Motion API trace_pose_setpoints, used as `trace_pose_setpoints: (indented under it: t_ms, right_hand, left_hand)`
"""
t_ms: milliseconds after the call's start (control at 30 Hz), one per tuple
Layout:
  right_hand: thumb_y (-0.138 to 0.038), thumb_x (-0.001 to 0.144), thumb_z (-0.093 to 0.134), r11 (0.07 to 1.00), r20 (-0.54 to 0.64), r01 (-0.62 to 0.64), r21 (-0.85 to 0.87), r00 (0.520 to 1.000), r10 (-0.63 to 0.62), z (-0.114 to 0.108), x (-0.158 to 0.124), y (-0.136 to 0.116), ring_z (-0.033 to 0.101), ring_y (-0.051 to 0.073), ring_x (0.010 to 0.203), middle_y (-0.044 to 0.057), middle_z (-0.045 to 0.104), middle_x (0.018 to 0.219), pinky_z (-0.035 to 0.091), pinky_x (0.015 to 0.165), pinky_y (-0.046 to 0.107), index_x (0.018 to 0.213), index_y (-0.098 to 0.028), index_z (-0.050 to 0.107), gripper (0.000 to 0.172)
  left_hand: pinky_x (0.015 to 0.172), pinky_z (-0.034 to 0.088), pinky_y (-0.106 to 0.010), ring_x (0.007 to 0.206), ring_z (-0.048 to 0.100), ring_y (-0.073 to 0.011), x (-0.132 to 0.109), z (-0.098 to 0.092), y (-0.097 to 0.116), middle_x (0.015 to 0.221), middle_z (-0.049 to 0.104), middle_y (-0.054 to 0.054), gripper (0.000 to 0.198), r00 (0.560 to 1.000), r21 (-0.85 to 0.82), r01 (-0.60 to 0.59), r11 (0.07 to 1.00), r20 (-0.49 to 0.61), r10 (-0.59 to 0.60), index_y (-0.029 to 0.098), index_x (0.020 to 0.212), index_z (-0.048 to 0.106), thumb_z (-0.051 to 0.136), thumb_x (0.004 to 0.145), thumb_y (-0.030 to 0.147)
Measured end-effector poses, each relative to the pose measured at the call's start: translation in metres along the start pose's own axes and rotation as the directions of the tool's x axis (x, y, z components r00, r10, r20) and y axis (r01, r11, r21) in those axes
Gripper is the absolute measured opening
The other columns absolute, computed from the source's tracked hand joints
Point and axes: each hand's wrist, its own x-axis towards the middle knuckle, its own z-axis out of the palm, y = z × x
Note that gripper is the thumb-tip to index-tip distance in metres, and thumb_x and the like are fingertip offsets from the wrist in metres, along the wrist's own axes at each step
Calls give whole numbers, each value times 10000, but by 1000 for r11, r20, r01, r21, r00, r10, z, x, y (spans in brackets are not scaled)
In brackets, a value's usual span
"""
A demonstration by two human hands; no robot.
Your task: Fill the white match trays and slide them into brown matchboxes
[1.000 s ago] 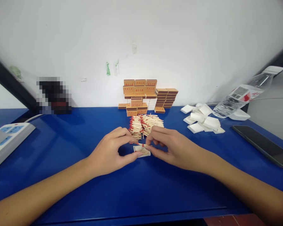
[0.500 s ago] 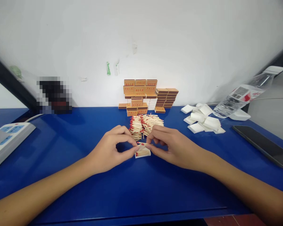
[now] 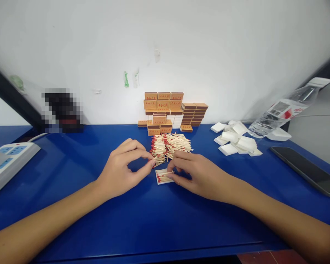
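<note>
A small white tray of red-tipped matches lies flat on the blue table. My right hand rests beside it, its fingertips pinched on the tray's right end. My left hand is just left of the tray, thumb and forefinger pinched at the near edge of the loose pile of matches; what they hold I cannot make out.
Stacked brown matchboxes stand against the white wall. Empty white trays lie at the right, with a tipped water bottle and a dark phone beyond. A power strip sits at the far left.
The tray has gone from being held up between both hands to lying flat on the table. My left hand let go and shifted back to the match pile.
</note>
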Motion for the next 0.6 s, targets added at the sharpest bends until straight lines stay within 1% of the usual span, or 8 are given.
trace_pose_setpoints:
  t_ms: [167, 400, 600]
  right_hand:
    - [-176, 991, 616, 1000, 8, -18, -3, 1000, 18, 1, 0, 4, 559, 127, 742, 33, 627, 965, 410, 662, 267, 977, -179, 674, 60]
    - [-181, 989, 637, 996, -33, -47, 71, 998, 49, 3, 2, 0, 567, 135, 777, 24, 603, 917, 429, 686, 269, 983, -190, 702, 65]
    - [-214, 999, 632, 996, -11, -77, 33, 997, 77, -2, 0, 5, 572, 144, 790, 34, 615, 952, 440, 698, 283, 1026, -198, 709, 83]
  left_hand:
    - [770, 487, -313, 826, 607, -144, -1, 0, 0, 882, 680, -15, 33, 1000, 0, -6, 1000, -7, 6, 189, 936, 749, 745, 918, 162]
    - [766, 488, -309, 835, 609, -147, -2, 0, 0, 889, 679, -19, 34, 1000, -10, 14, 1000, 8, -14, 192, 946, 755, 742, 923, 170]
    - [792, 487, -317, 847, 614, -147, -2, 0, 0, 897, 693, -21, 51, 998, -38, 41, 998, 44, -39, 197, 968, 771, 724, 948, 194]
